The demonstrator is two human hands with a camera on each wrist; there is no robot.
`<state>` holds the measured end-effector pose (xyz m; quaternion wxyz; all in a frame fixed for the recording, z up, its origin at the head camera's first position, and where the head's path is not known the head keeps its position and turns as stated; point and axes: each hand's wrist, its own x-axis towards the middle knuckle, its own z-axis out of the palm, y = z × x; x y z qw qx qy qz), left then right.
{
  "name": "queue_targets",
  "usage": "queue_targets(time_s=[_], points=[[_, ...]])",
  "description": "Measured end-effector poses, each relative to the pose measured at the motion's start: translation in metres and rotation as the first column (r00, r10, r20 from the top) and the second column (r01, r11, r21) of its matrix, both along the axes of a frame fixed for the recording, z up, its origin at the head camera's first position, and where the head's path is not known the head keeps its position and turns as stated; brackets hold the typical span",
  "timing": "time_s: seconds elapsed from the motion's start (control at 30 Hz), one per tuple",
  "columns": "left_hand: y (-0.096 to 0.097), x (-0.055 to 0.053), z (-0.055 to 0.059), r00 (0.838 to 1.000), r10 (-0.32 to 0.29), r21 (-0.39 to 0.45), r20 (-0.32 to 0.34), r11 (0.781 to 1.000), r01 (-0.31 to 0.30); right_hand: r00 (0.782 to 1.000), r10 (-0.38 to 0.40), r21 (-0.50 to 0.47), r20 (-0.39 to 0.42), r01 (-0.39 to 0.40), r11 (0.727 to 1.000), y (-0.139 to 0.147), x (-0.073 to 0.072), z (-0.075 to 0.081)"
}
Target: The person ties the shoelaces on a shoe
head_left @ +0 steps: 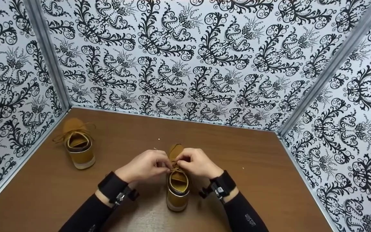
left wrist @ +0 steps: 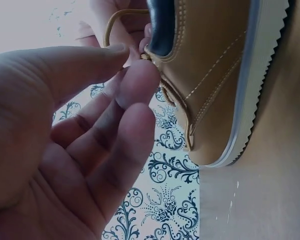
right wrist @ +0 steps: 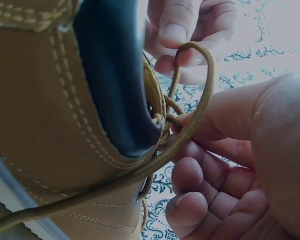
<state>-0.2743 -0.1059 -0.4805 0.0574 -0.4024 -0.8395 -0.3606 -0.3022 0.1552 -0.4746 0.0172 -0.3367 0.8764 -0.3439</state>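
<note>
A tan lace-up shoe point(head_left: 177, 201) stands on the table between my hands, heel towards me. In the head view my left hand point(head_left: 147, 166) is at the left of its lacing, and my right hand point(head_left: 200, 162) is at the right. The left thumb and index finger pinch the shoelace point(right wrist: 208, 95), which bends into a loop at those fingertips in the right wrist view. Close to the knot, my right thumb and index finger pinch another part of the lace. The dark collar lining point(right wrist: 115, 80) shows beside the fingers. Fingers hide part of the knot.
A matching tan shoe point(head_left: 80, 158) with a tied bow stands at the far left of the brown wooden table point(head_left: 230, 148). Patterned panels point(head_left: 172, 64) with grey metal posts point(head_left: 48, 54) enclose the back and sides. A few small white specks lie on the tabletop.
</note>
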Motion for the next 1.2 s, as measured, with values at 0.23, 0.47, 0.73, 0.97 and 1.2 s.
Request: queue_targets(time_s=[0.23, 0.47, 0.73, 0.97, 1.2], points=[[-0.003, -0.002, 0.001, 0.997, -0.055, 0.068, 0.057, 0.996, 0.051, 1.0, 0.0, -0.009, 0.021, 0.0, 1.0, 0.0, 0.001, 0.002], [-0.009, -0.001, 0.003, 0.986, -0.085, -0.038, 0.145, 0.995, 0.092, 1.0, 0.015, -0.032, 0.008, -0.015, 0.999, 0.001, 0.001, 0.002], [-0.004, 0.001, 0.0, 0.981, -0.064, -0.062, 0.182, 0.995, 0.077, 1.0, 0.015, -0.035, 0.018, -0.014, 0.999, 0.002, 0.0, -0.001], [0.001, 0.001, -0.003, 0.996, -0.031, -0.064, 0.078, 0.997, 0.036, 1.0, 0.015, -0.034, 0.013, -0.015, 0.999, 0.002, 0.0, -0.001], [0.0, 0.0, -0.004, 0.994, -0.026, -0.067, 0.109, 0.997, 0.033, 1.0, 0.016, -0.029, 0.011, -0.016, 0.999, 0.002, -0.001, -0.002]])
